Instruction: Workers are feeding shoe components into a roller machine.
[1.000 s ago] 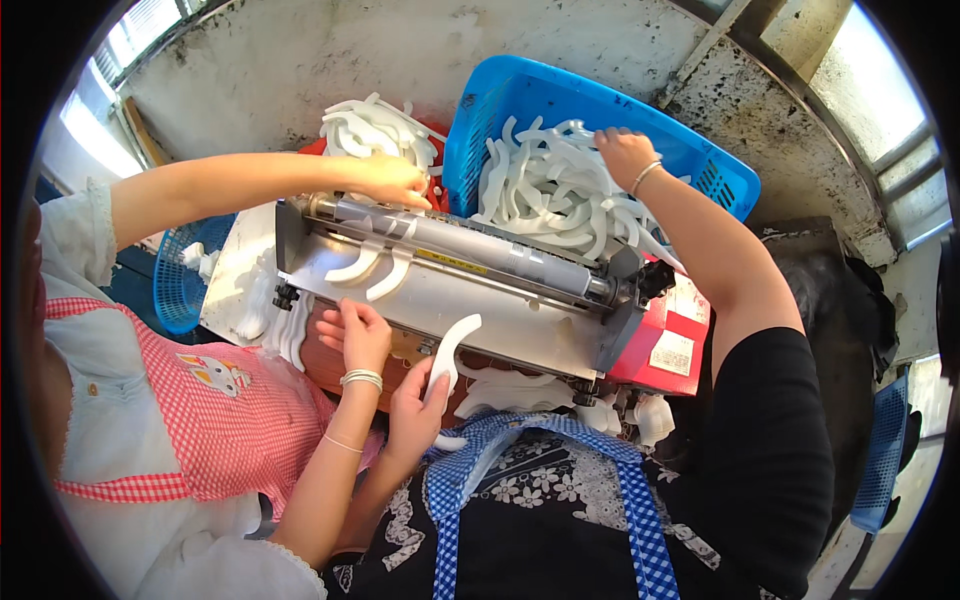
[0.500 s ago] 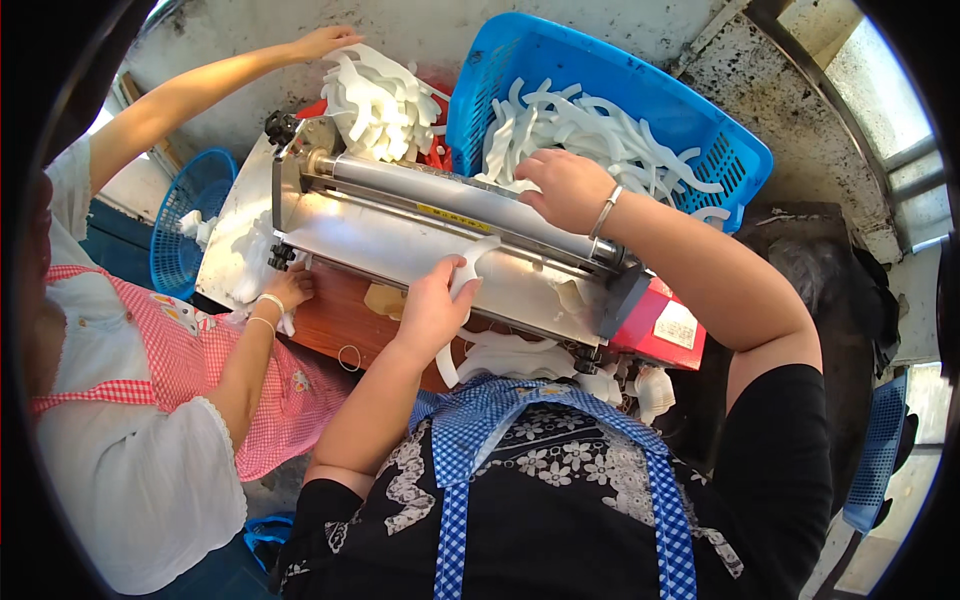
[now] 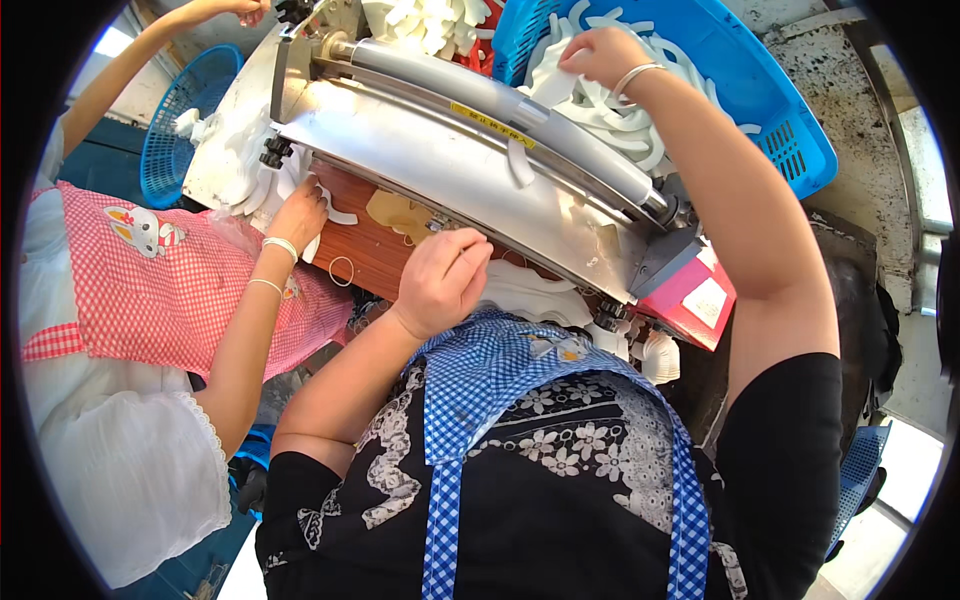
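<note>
A white curved strip point(image 3: 519, 162) lies on the sloping metal plate point(image 3: 400, 150) of a roller machine, one end against the roller point(image 3: 520, 105). Below it, by the plate's front edge, is my left hand point(image 3: 443, 283), fingers curled in and nothing visible in them. My right hand point(image 3: 605, 58) reaches past the machine to a blue basket point(image 3: 800, 120) filled with similar strips. Its fingertips pinch a white strip point(image 3: 550, 84) there. More white strips point(image 3: 535, 296) lie stacked between the machine and my checked apron.
A co-worker at left has one hand point(image 3: 300, 215) at white pieces on the table and another point(image 3: 240, 8) near the machine's far end. Behind the machine is a pile of white strips point(image 3: 425, 22). A round blue basket point(image 3: 165, 150) stands at far left.
The strip that was in my left hand is now on the plate at the roller, and that hand has drawn back. My right hand has moved farther into the basket. The head view has shifted.
</note>
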Demonstrator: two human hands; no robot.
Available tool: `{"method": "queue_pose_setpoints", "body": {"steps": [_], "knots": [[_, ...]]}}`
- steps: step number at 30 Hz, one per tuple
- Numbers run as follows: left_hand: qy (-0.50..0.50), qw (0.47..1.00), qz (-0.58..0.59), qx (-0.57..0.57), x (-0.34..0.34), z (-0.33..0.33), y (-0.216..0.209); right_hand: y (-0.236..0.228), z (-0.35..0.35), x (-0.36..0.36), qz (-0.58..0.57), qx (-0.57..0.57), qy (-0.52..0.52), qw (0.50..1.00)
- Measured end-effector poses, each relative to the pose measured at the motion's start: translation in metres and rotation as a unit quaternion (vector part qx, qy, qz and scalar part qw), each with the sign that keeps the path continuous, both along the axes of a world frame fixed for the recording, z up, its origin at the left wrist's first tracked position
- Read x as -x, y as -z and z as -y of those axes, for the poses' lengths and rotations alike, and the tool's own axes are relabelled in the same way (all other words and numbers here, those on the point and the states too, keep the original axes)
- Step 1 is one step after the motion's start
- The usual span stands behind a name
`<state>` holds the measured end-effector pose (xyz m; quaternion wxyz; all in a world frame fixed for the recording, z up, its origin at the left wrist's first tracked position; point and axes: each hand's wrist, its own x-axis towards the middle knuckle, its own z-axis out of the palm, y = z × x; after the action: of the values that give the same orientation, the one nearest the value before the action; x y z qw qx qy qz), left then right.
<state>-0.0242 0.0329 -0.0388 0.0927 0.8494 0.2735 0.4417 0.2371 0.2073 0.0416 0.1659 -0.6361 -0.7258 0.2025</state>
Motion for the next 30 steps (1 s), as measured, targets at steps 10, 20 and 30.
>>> {"method": "queue_pose_setpoints", "body": {"steps": [10, 20, 30], "knots": [[0.075, 0.953, -0.211, 0.202, -0.022, 0.023, 0.097, -0.034, 0.046, -0.200, -0.185, 0.001, 0.523, 0.832], [0.187, 0.811, -0.447, 0.328, -0.050, 0.013, 0.078, -0.023, 0.147, -0.197, -0.164, -0.074, 0.531, 0.828], [0.169, 0.891, -0.187, 0.377, -0.006, 0.017, -0.035, -0.051, 0.228, -0.054, -0.291, -0.309, 0.213, 0.880]]}}
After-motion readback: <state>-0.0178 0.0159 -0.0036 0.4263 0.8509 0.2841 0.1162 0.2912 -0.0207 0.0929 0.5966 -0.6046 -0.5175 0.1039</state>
